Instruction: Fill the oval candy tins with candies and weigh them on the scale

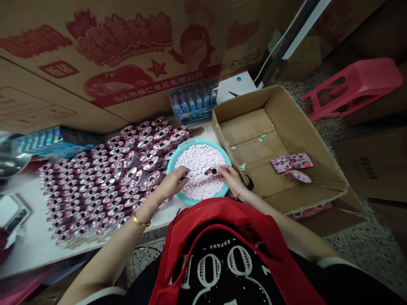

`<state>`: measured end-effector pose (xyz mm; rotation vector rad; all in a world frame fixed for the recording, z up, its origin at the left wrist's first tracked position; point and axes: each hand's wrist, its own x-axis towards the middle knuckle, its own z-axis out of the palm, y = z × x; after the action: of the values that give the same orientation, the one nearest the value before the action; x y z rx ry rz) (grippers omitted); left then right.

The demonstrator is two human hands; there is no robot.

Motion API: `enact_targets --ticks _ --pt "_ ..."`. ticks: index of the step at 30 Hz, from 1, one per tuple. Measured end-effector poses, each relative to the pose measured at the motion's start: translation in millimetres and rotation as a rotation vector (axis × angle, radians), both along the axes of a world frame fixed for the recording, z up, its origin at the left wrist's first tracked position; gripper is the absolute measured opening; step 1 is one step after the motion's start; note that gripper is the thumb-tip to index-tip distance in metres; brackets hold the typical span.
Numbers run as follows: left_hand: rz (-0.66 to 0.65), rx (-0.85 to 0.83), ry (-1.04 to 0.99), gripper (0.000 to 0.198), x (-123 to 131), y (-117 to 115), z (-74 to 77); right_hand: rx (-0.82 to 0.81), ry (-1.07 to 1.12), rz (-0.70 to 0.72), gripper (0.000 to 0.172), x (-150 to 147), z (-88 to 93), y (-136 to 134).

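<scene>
A turquoise plastic basin [172, 160] full of small white-pink candy pellets [203, 154] stands in front of me. Over it, my right hand [231, 180] pinches a small pink candy pack [210, 172] with a dark round opening on its upper side. My left hand [176, 181] is above the basin's left part, thumb and fingers closed together; what they hold, if anything, is too small to make out. To the left, many similar packs [95, 186] stand upright in tight rows, dark round openings facing up.
An open cardboard box [251, 127] at the right holds a few pink packs [291, 163]. Blue boxed goods [193, 101] stand behind the basin, with more wrapped ones [57, 144] at the left. Large printed cartons [127, 51] wall the back. A pink stool [356, 87] is beyond the box.
</scene>
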<state>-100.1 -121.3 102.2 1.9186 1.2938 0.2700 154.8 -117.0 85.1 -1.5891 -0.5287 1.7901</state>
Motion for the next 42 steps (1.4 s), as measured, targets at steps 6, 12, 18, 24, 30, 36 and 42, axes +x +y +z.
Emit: enact_targets --ticks 6,12,18,24,30,36,42 --pt "-0.19 0.017 0.416 0.015 30 11 44.0 0.038 -0.006 0.007 0.05 -16 -10.2 4" --pt "-0.285 0.113 0.707 0.02 65 16 76.0 0.043 0.006 0.005 0.052 -15 -16.9 2" --pt "-0.349 0.163 0.704 0.016 52 21 78.3 0.022 0.032 0.006 0.05 -10 -24.0 4" --pt "-0.363 0.188 0.681 0.015 48 19 69.5 -0.005 0.056 0.027 0.047 -14 -28.7 6" --pt "-0.207 0.198 0.682 0.021 20 26 43.4 -0.029 0.077 -0.002 0.043 -6 -29.6 7" --pt "0.019 0.031 0.667 0.027 6 42 -37.6 -0.065 0.142 0.04 0.039 8 -17.7 0" --pt "-0.095 -0.02 0.411 0.025 34 51 -93.8 -0.103 0.199 0.124 0.036 15 -9.9 -5"
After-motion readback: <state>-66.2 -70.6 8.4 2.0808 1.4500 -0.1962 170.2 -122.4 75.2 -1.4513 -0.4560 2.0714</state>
